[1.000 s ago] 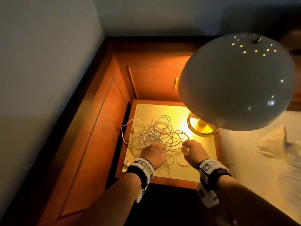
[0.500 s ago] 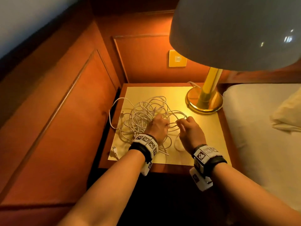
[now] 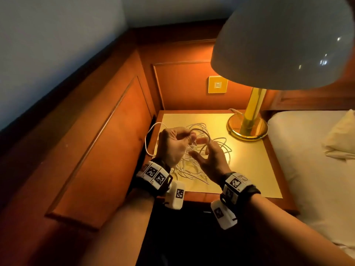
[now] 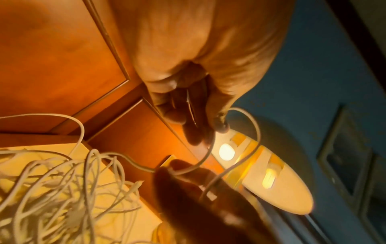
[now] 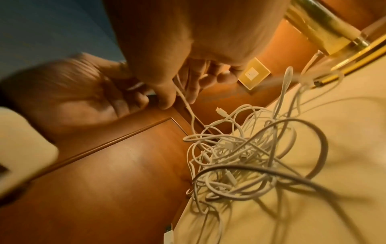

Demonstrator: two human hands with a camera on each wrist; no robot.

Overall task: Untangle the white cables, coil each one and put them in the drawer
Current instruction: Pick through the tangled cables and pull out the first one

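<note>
A tangle of several white cables (image 3: 192, 167) lies on the nightstand top (image 3: 249, 169), also seen in the left wrist view (image 4: 62, 189) and the right wrist view (image 5: 240, 156). One strand loops over the left edge. Both hands are raised just above the tangle, close together. My left hand (image 3: 189, 138) curls its fingers (image 4: 194, 132) round a strand that arcs out as a loop (image 4: 258, 132). My right hand (image 3: 199, 148) pinches a white strand between thumb (image 5: 165, 99) and fingers, and it runs down into the tangle. No drawer is in view.
A brass lamp base (image 3: 247, 129) stands at the back right of the nightstand, and its big white shade (image 3: 278, 41) hangs over that side. Wood panelling (image 3: 107, 150) walls the left and back, with a switch plate (image 3: 217, 84). A bed (image 3: 317, 169) with a pillow (image 3: 340, 137) lies right.
Both hands have come up off the tangle on the nightstand and now hold a strand lifted above it. The head view has shifted.
</note>
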